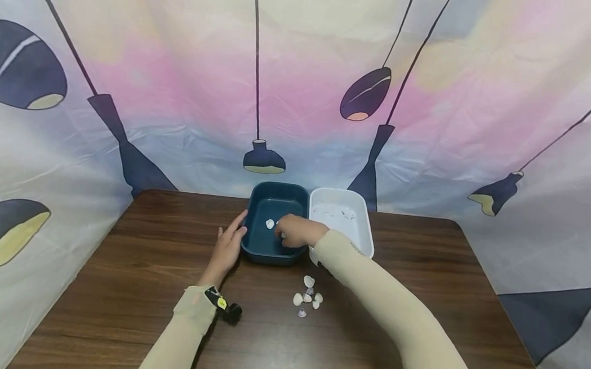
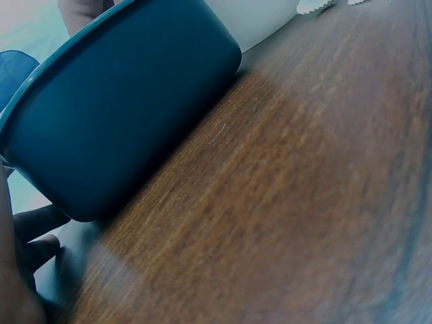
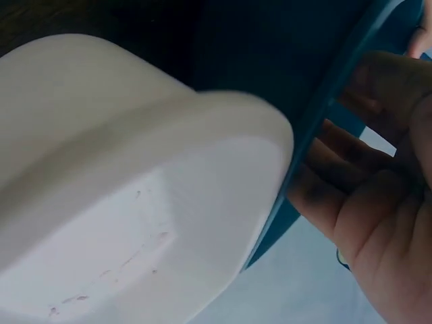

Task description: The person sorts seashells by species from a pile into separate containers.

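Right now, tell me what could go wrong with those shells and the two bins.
The dark teal plastic bin touches the white plastic bin, so a shell could drop into the wrong one. The sleeved right forearm passes beside the small pale shells on the wooden table and might scatter them.

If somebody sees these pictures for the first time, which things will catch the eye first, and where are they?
First come two tubs side by side at the table's far edge: a dark teal tub and a white tub. The right hand reaches into the teal one near a small shell, while the left hand rests against its outer wall. A cluster of shells lies on the wooden table nearer the person.
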### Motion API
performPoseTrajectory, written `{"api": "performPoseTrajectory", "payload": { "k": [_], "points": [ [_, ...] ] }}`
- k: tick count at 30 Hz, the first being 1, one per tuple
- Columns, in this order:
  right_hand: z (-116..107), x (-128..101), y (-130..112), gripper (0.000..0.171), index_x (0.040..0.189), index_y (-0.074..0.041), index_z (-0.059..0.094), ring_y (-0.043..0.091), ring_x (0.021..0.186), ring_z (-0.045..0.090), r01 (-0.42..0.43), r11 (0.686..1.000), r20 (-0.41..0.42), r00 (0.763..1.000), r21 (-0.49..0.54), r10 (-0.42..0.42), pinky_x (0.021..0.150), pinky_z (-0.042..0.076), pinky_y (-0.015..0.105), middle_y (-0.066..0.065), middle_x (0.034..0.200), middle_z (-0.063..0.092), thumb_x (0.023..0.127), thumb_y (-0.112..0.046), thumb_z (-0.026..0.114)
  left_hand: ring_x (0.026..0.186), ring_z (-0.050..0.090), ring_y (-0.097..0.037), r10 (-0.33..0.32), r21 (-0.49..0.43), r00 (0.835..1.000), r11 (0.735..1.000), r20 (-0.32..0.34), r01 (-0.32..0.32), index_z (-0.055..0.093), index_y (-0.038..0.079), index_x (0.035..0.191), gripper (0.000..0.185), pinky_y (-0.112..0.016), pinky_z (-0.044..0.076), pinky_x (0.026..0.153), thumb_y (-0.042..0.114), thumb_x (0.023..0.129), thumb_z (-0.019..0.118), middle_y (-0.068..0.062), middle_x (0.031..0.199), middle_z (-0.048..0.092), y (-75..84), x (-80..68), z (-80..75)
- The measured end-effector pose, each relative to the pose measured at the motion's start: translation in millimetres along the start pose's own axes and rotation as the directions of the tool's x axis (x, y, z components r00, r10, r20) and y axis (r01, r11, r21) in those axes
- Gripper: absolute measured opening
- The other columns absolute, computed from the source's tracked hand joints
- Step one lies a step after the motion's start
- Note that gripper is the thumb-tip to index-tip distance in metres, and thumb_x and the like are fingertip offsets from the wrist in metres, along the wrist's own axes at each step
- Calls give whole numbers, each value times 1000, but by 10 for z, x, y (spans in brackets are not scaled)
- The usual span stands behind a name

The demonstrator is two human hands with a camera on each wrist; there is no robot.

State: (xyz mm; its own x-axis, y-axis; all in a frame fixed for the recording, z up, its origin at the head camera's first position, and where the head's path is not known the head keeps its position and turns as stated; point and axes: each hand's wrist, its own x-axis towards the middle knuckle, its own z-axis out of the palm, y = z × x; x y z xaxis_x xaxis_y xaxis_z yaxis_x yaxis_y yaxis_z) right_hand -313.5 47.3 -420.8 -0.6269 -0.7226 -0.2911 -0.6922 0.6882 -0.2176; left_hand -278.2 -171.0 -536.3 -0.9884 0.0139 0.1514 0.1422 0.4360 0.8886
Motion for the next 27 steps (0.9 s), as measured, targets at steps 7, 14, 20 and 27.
{"api": "performPoseTrajectory", "payload": {
  "k": [7,14,20,27],
  "points": [
    [3,104,-1,33,133,-4,73,22,124,64,-103,995,46,994,-11,103,103,55,35,10,136,69,101,-1,64,155,34,-35,11,-4,1000,1000,1,-11,35,20,167,53,-54,-12,128,30,115,38,-12,167,39,22,2,-26],
    [86,122,1,45,143,-12,67,23,140,52,-163,986,40,986,-41,165,115,46,35,10,149,60,101,2,61,155,34,-36,-3,-16,1000,1000,7,3,37,25,166,52,-53,-12,129,31,115,40,-8,167,41,17,-35,-13],
    [-18,-27,-1,48,142,-8,67,28,139,54,-105,994,-30,994,5,105,115,46,39,12,146,62,99,10,56,155,34,-35,5,-26,1000,1000,4,-4,36,24,167,52,-53,-12,129,31,115,39,-8,167,40,-8,-25,-15],
    [-114,-354,33,36,135,-4,71,29,120,65,-28,997,-181,983,67,40,100,56,40,16,132,68,102,4,60,155,34,-35,9,-26,1000,1000,12,-8,36,22,167,53,-52,-12,129,30,115,40,-8,167,39,-18,-26,-11]
  ]
}}
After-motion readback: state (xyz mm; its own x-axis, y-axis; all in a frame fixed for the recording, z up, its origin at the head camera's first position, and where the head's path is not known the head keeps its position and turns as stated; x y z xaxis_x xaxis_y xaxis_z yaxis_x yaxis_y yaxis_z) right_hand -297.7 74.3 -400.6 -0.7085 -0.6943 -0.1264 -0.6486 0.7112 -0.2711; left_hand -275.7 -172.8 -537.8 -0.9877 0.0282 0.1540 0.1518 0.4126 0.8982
